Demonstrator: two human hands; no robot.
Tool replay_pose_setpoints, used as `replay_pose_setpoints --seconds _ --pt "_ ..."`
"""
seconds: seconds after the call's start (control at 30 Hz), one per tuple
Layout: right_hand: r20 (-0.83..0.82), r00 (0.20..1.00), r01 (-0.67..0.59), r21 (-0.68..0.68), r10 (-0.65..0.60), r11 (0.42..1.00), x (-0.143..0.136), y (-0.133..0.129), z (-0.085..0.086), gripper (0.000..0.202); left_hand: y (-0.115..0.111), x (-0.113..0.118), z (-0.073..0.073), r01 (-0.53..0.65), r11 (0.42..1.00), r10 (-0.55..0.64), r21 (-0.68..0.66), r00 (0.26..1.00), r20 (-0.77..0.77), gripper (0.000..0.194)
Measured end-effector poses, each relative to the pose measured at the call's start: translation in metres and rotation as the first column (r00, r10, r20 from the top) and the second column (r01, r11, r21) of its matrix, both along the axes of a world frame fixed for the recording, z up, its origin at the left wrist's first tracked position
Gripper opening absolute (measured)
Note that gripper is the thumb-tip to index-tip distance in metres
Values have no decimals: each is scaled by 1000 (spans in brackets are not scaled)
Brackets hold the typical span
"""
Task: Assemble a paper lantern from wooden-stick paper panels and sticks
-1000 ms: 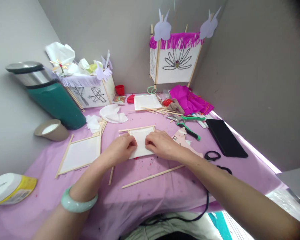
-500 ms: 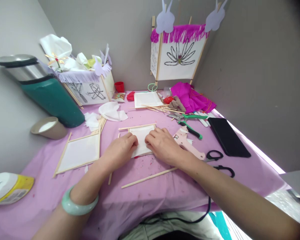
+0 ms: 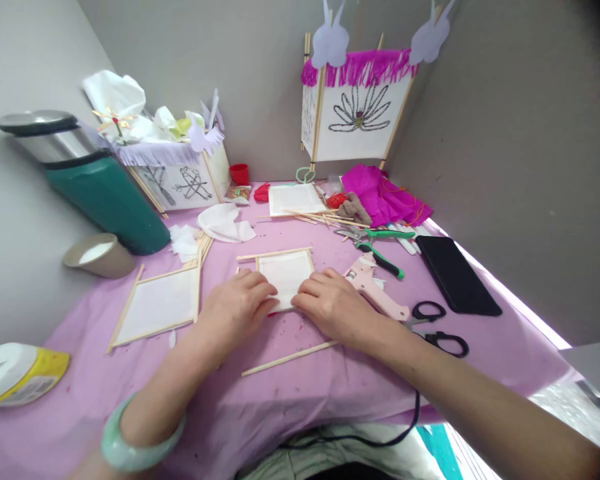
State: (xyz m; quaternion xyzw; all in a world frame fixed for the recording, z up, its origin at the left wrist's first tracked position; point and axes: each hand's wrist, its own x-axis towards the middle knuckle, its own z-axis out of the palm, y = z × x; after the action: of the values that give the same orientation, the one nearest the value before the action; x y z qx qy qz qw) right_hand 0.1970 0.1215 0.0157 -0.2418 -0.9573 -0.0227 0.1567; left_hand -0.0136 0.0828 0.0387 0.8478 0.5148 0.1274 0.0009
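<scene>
A small white paper panel on a wooden stick frame lies flat on the table before me. My left hand has its fingers curled together on the panel's near left corner. At the near right corner, my right hand pinches the near edge, its fingertips bent down onto it. The hands cover both near corners. Along the far edge of the panel lies a loose wooden stick; another stick rests nearer to me. A bit of red shows under the near edge by my left fingertips.
A larger framed panel lies at left, near a green bottle and a cup. At right are a pink glue gun, scissors, green-handled pruners and a black phone. A paper lantern stands behind.
Both hands have slid toward me, from the middle of the panel down to its near edge. More of the white paper now shows; the panel itself looks unmoved.
</scene>
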Motion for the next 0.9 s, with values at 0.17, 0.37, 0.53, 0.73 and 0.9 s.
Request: replay_pose_setpoints --seconds 0.17,0.37,0.53,0.73,0.9 --pt "-13 1000 -3 -13 3 1000 2 -5 3 12 -20 5 -10 73 993 -70 94 997 -41 18" --pt "-245 959 135 -44 -141 990 28 -12 17 19 -24 1 -21 86 981 -86 174 996 -5 21" --pt "-241 948 189 -91 -205 978 33 -35 14 24 -23 -3 -26 101 980 -97 171 995 -33 26" --pt "-124 978 164 -60 -170 985 26 -48 0 33 -25 -5 -27 106 986 -90 130 988 -122 33" --pt "-261 923 259 -125 -283 958 44 -42 5 24 -24 -4 -23 113 979 -98 167 990 -98 31"
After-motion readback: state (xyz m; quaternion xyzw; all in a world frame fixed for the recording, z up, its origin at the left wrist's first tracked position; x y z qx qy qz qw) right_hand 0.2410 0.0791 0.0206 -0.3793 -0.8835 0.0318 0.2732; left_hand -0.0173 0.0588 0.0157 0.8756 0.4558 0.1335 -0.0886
